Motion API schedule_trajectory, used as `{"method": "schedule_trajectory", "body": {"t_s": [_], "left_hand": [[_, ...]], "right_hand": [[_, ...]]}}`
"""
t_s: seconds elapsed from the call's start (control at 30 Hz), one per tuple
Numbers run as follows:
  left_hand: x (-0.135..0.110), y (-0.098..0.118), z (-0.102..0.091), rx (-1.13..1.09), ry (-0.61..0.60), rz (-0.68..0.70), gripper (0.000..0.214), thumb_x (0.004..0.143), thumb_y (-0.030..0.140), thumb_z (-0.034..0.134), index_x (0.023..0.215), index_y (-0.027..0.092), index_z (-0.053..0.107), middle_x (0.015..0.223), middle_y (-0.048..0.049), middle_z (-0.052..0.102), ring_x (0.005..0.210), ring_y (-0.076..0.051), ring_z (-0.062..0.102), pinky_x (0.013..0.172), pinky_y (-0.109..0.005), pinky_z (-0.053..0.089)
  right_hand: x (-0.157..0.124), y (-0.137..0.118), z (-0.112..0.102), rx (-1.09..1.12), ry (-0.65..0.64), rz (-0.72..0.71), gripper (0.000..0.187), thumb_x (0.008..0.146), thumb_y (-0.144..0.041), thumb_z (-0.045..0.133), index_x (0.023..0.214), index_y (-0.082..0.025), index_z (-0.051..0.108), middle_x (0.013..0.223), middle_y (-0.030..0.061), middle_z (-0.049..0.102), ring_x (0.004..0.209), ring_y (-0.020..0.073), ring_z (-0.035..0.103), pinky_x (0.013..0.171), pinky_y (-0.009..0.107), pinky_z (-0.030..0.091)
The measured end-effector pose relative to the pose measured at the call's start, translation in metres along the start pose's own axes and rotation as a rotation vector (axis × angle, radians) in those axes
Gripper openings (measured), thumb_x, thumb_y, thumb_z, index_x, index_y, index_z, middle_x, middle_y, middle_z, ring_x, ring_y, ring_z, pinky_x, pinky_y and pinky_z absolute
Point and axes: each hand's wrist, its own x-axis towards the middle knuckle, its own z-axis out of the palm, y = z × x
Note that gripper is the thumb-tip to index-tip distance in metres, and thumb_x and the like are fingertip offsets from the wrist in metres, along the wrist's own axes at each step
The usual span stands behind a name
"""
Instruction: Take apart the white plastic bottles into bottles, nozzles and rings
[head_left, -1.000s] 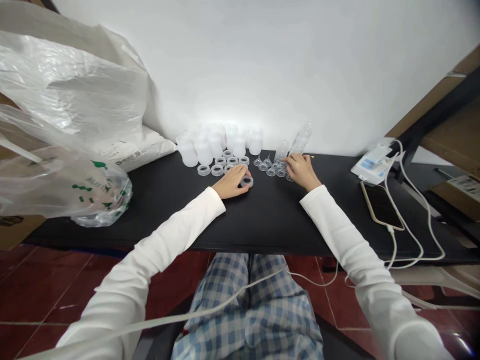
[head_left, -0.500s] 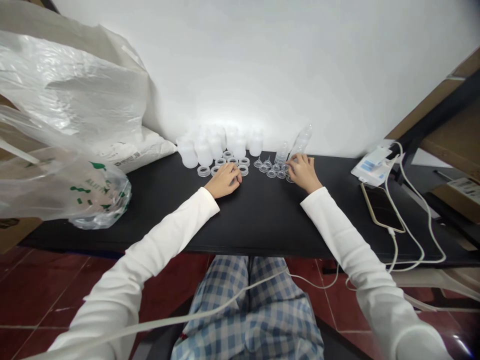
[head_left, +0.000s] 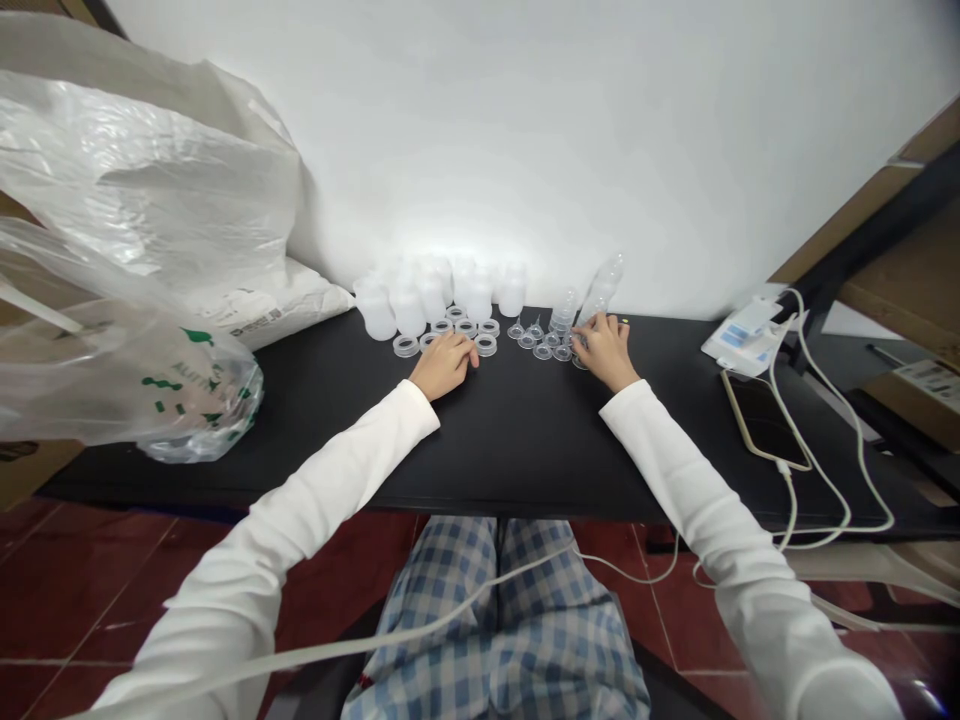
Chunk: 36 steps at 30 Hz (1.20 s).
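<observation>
My left hand [head_left: 442,366] lies palm down, fingers loosely bent and apart, at the front edge of a group of whitish screw rings [head_left: 486,345]. Its fingertips partly cover some rings. Behind them stand several frosted white bottles [head_left: 409,310]. My right hand [head_left: 606,354] is at the right side of several clear, dome-shaped bottle nipples [head_left: 541,351]. Its thumb and forefinger close on a nipple there, which the hand mostly hides. Right behind this hand are a stack of clear nipples [head_left: 563,308] and a longer clear stack [head_left: 604,282] leaning towards the wall.
On the black table [head_left: 510,440], a phone [head_left: 766,418] with a white charging cable [head_left: 844,440] lies at right beside a white power strip [head_left: 742,335]. A clear plastic bag [head_left: 202,390] and a big white sack [head_left: 195,190] fill the left. Another cable crosses my lap.
My left hand has shifted very slightly left at the rings. My right hand stays among the nipples, its fingers barely moved. The view has tilted a little.
</observation>
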Motion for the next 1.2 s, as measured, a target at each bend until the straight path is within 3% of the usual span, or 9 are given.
{"method": "schedule_trajectory", "body": {"t_s": [0.27, 0.47, 0.73, 0.93, 1.07, 1.2], "left_hand": [[0.0, 0.004, 0.002, -0.013, -0.026, -0.013, 0.03, 0.09, 0.007, 0.04, 0.083, 0.02, 0.067, 0.093, -0.0092, 0.066, 0.094, -0.026, 0.056, 0.094, -0.044, 0.045], [0.0, 0.005, 0.002, -0.015, -0.039, -0.031, 0.03, 0.09, 0.007, 0.041, 0.084, 0.02, 0.068, 0.095, -0.0089, 0.067, 0.095, -0.025, 0.057, 0.095, -0.043, 0.045], [0.0, 0.009, 0.002, -0.03, -0.023, -0.063, 0.029, 0.086, 0.005, 0.043, 0.083, 0.02, 0.068, 0.095, -0.0085, 0.066, 0.098, -0.026, 0.058, 0.095, -0.045, 0.044], [0.004, 0.012, 0.004, -0.053, 0.15, -0.081, 0.028, 0.084, 0.004, 0.045, 0.099, 0.019, 0.064, 0.105, -0.0105, 0.064, 0.105, -0.026, 0.059, 0.099, -0.044, 0.048], [0.044, 0.023, 0.003, -0.117, 0.317, -0.096, 0.045, 0.085, 0.005, 0.042, 0.128, 0.016, 0.053, 0.129, -0.0162, 0.057, 0.115, -0.027, 0.061, 0.104, -0.045, 0.051], [0.119, 0.036, 0.0, -0.068, 0.45, -0.076, 0.065, 0.082, 0.003, 0.043, 0.146, 0.017, 0.041, 0.156, -0.0179, 0.041, 0.144, -0.03, 0.045, 0.12, -0.049, 0.039]], "right_hand": [[-0.001, -0.001, 0.006, 0.018, 0.102, 0.037, 0.034, 0.099, -0.04, 0.05, 0.105, -0.016, 0.074, 0.108, 0.0178, 0.061, 0.105, 0.0344, 0.05, 0.088, 0.05, 0.036], [0.0, -0.011, 0.002, 0.0, 0.024, 0.127, 0.036, 0.1, -0.04, 0.05, 0.107, -0.015, 0.075, 0.112, 0.0173, 0.062, 0.108, 0.0329, 0.048, 0.09, 0.046, 0.032], [0.0, -0.013, -0.007, -0.133, 0.01, 0.047, 0.046, 0.104, -0.037, 0.041, 0.094, -0.012, 0.078, 0.108, 0.0193, 0.064, 0.107, 0.0327, 0.047, 0.093, 0.048, 0.03], [-0.001, -0.017, -0.011, -0.124, 0.1, 0.056, 0.047, 0.104, -0.032, 0.035, 0.095, -0.011, 0.076, 0.108, 0.0197, 0.066, 0.102, 0.0309, 0.051, 0.092, 0.047, 0.031], [-0.001, -0.018, -0.012, -0.057, 0.21, 0.106, 0.042, 0.104, -0.032, 0.035, 0.103, -0.013, 0.073, 0.108, 0.0181, 0.067, 0.098, 0.0294, 0.053, 0.089, 0.044, 0.032], [-0.001, -0.017, -0.015, -0.004, 0.238, 0.152, 0.039, 0.102, -0.03, 0.037, 0.099, -0.014, 0.072, 0.105, 0.0167, 0.066, 0.1, 0.0294, 0.054, 0.091, 0.045, 0.033]]}}
